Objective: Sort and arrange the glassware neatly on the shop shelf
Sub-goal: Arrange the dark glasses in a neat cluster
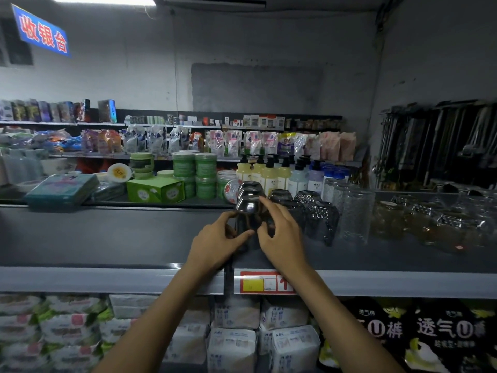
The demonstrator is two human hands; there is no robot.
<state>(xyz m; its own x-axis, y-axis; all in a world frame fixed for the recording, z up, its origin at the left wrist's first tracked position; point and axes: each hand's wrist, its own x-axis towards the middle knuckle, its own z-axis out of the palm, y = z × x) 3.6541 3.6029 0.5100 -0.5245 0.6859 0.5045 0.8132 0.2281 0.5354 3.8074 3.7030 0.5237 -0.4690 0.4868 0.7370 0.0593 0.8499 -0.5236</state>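
A dark smoky glass (248, 211) stands upside down on the grey shelf (107, 238), front of a short row of like glasses (251, 188). My left hand (217, 240) grips its left side with curled fingers and thumb. My right hand (279, 232) grips its right side, the fingers arched over it. To the right stand more dark glasses (281, 196), patterned dark glasses (321, 220), tall clear textured glasses (355, 211) and amber-tinted glasses (387, 219).
Left of the glasses the shelf top is bare. Behind it are green jars (195, 170), a green box (156, 191) and pump bottles (271, 175). A red price label (265, 282) sits on the shelf edge. Packaged goods fill the lower shelf (234, 337).
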